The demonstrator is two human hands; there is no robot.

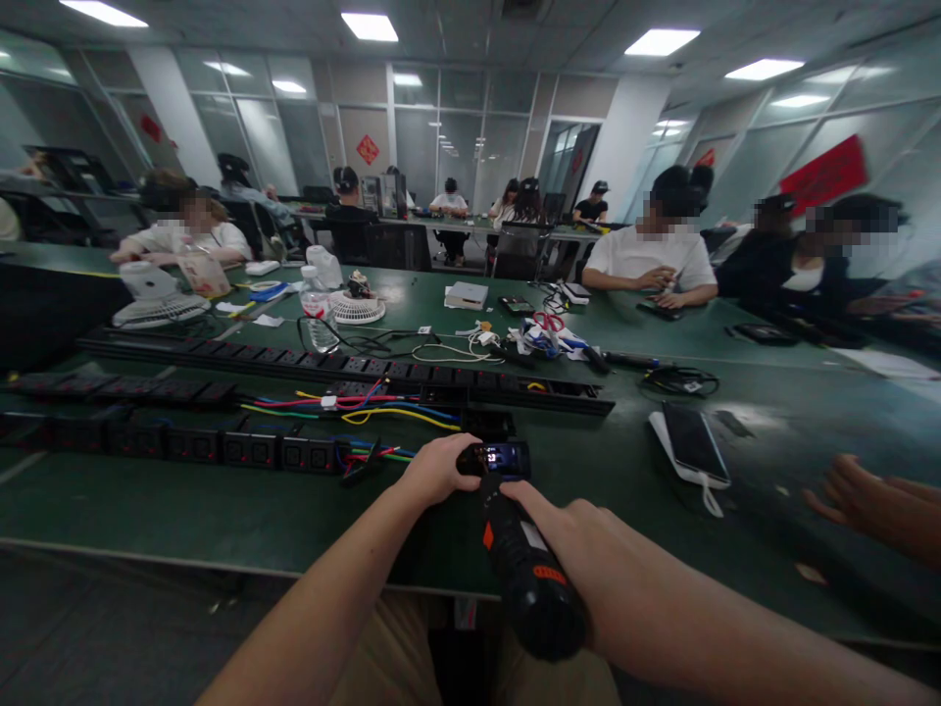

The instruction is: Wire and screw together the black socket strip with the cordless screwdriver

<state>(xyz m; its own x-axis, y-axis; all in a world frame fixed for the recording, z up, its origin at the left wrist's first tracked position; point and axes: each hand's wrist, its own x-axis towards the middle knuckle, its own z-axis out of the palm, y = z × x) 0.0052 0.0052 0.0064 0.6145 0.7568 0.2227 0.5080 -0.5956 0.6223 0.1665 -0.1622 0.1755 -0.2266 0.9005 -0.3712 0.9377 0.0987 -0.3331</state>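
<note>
My right hand (566, 534) is wrapped round a black cordless electric screwdriver (525, 564) with orange markings. Its front end points away from me, down at a small black module (511, 459) with a lit, bluish spot on it. The module's left end is gripped by my left hand (445, 466), thumb and fingers closed about it. Whether the bit touches a screw cannot be seen. Just behind the module lies another black end piece (489, 424). Red, blue, green and yellow wires (397, 410) run left from there to the opened black power strips (250, 449).
A long black power strip (353, 368) lies across the table farther back. A water bottle (318, 314) stands behind it. To the right are a phone (695, 441) on a white power bank and another person's hand (857, 495). Red-handled scissors (548, 322) lie among tools.
</note>
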